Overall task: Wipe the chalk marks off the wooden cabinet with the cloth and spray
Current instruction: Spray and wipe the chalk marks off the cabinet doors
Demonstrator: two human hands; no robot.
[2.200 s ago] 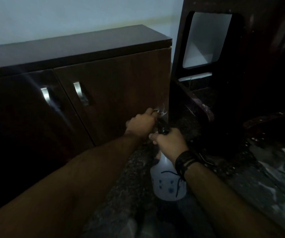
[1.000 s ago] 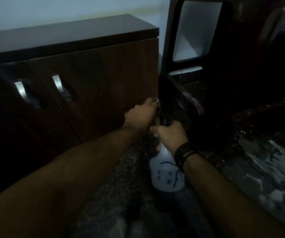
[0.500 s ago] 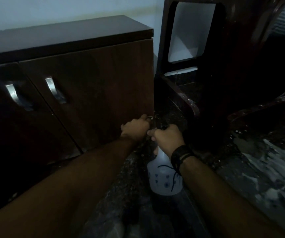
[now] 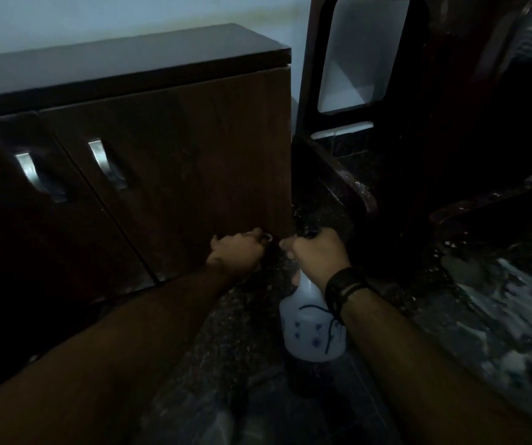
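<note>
A dim room, seen from a head-worn camera looking down: at far left the wooden cabinet (image 4: 168,149) stands against the wall, its two metal handles (image 4: 101,162) catching what light there is; no chalk marks can be made out on the door in this gloom, so how much is left to wipe cannot be told. Low against the right-hand door's bottom corner, the left hand (image 4: 237,252) is curled into a fist pressed to the wood, apparently bunched around a dark cloth (image 4: 271,252) of which only a scrap shows at the knuckles; the placement suggests it is rubbing the lowest strip of the panel. Just beside it, the right hand (image 4: 319,255), a dark band at the wrist, has its fingers (image 4: 290,247) wrapped round the neck and trigger of a white spray bottle (image 4: 312,329); the bottle hangs upright above the speckled floor (image 4: 235,332), nozzle turned toward the cabinet corner, likely kept close so the spot can be wetted without shifting the grip. At right a dark wooden chair (image 4: 418,155) crowds the cabinet's end, which probably explains the cramped, low posture of both hands.
</note>
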